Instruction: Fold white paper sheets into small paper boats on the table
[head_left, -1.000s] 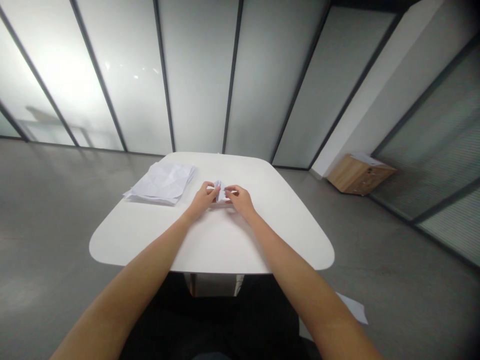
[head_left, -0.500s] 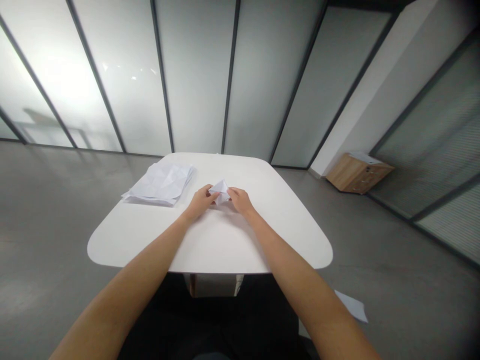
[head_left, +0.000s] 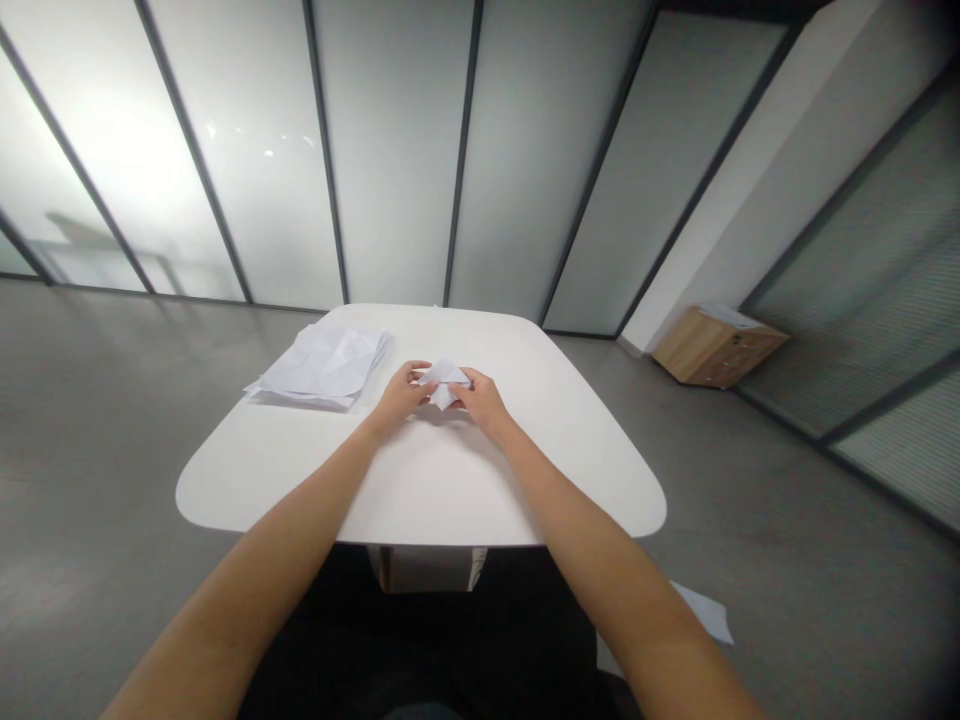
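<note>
Between my two hands is a small piece of folded white paper (head_left: 445, 374), with a peaked upper part and a pointed lower part. My left hand (head_left: 400, 394) grips its left side, thumb in front and fingers partly curled behind. My right hand (head_left: 481, 399) pinches the right side, with the thumb pressed on the front near the middle. The paper is held just above the white table (head_left: 442, 480), where a soft shadow falls below it. Some fingertips are hidden behind the paper.
A stack of creased white paper sheets (head_left: 322, 365) lies at the table's left. On the floor at lower right is a white sheet (head_left: 705, 612). A wooden cabinet (head_left: 712, 348) stands by the right wall, and frosted glass panels (head_left: 397, 150) rise behind the table.
My right thumb has moved inward over the paper's front. The folded paper's outline has changed, its upper part now broader, and my left fingers have loosened slightly.
</note>
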